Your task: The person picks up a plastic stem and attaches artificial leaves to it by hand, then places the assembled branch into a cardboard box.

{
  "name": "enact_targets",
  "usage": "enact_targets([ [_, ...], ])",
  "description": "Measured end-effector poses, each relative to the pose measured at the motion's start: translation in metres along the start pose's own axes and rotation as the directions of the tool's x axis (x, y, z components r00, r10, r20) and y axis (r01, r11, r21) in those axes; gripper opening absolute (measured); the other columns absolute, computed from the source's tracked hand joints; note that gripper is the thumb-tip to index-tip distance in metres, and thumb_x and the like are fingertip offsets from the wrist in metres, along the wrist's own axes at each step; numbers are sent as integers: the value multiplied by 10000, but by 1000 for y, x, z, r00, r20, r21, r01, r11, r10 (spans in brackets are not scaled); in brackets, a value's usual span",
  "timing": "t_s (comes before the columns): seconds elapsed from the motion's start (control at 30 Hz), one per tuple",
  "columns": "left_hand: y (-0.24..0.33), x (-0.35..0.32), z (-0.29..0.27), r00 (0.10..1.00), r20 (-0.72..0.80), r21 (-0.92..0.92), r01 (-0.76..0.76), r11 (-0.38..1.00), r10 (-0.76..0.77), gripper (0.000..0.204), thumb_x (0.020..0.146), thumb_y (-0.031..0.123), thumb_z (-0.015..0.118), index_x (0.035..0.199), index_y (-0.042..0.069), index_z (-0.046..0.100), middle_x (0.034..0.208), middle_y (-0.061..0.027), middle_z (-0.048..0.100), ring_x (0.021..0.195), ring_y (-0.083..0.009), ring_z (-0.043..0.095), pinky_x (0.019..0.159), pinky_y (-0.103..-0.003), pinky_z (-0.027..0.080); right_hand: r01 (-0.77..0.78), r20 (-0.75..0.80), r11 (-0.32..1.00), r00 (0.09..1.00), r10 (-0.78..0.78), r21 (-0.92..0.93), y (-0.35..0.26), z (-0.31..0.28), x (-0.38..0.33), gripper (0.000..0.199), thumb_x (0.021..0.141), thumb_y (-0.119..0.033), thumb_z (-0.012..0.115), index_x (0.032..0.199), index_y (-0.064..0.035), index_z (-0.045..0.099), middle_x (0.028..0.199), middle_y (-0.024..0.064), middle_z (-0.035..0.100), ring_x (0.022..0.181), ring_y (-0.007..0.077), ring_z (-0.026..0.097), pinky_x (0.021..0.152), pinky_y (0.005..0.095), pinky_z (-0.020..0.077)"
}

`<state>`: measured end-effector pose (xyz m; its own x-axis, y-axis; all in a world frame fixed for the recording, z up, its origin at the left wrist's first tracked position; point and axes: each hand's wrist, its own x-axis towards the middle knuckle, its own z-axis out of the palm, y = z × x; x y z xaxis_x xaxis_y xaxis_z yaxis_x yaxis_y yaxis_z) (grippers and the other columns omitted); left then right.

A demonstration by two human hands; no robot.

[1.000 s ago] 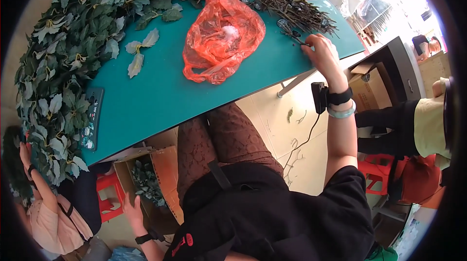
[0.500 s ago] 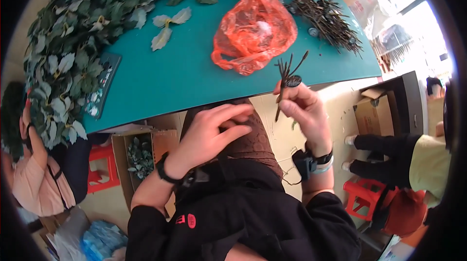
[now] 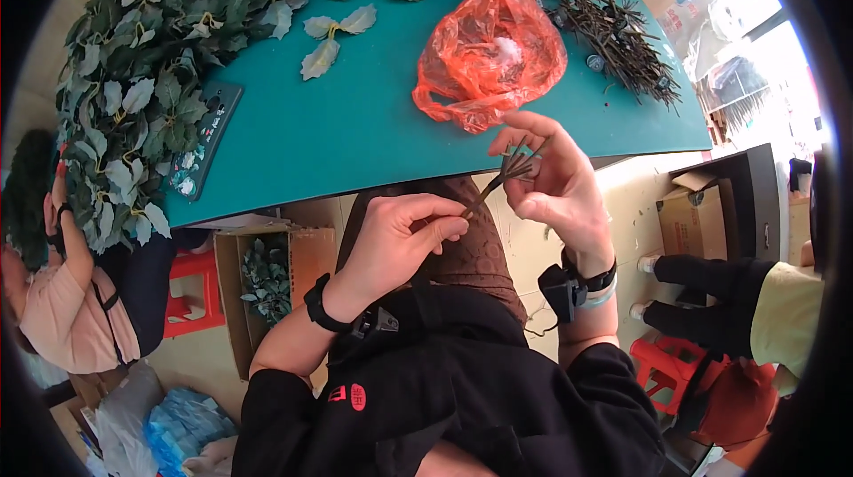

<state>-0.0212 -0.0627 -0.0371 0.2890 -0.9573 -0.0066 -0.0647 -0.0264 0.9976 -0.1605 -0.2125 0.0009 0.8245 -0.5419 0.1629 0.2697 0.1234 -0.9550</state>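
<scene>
My left hand is closed in a pinch, thumb against fingers, on the lower end of a brown artificial twig stem. The stem tilts up to the right over my lap and fans into several thin prongs at its top. Around those prongs is my right hand, its thumb and index finger spread well apart. Some of its other fingers are partly hidden behind the prongs. Beyond the right hand, a crumpled red plastic bag lies on the green table.
Heaped green artificial leaves cover the table's left side, beside a dark phone-like slab. A loose leaf sprig lies near them. Brown twig stems are piled at the far right. A cardboard box stands below the table; other people sit or stand at both sides.
The twig stem has passed from my right hand's pinch into my left hand's and tilted over. My right fingers have spread apart. The view has shifted slightly.
</scene>
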Motion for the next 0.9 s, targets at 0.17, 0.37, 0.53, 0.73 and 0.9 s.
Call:
enact_targets([
  [0.17,5,-1,-1,999,-33,86,-31,996,34,95,846,36,636,910,-21,677,787,-66,675,621,-79,600,540,-204,480,-70,26,994,997,72,-84,2,-1,-1,414,792,-33,676,1160,42,502,948,90,550,589,82,499,513,197,414],
  [0.37,5,-1,-2,998,-36,76,-47,996,50,98,839,31,639,911,-24,675,767,-64,677,617,-83,606,537,-209,483,-14,-23,1000,1000,14,-3,11,5,-5,299,847,-59,596,1114,45,509,891,108,547,548,102,518,485,214,444],
  [0.53,10,1,1,999,-15,69,-36,997,37,97,832,24,640,910,-23,675,760,-71,682,621,-87,615,537,-213,488,60,-143,989,989,-40,135,17,11,-7,188,880,-87,534,1016,42,519,861,113,535,534,114,519,448,214,464],
  [0.73,15,-2,3,1000,9,36,-14,999,14,99,829,26,643,909,-21,674,763,-75,685,613,-90,616,534,-214,490,29,-155,980,988,2,195,9,8,-8,94,874,0,501,959,37,516,818,110,573,544,141,572,450,230,477],
  [0.9,14,-3,5,1000,11,18,-1,1000,0,103,828,34,647,911,-20,675,759,-75,684,610,-91,617,531,-214,490,38,-130,973,991,-9,227,17,3,-8,45,874,-7,517,909,22,514,829,123,565,525,144,567,435,224,469],
])
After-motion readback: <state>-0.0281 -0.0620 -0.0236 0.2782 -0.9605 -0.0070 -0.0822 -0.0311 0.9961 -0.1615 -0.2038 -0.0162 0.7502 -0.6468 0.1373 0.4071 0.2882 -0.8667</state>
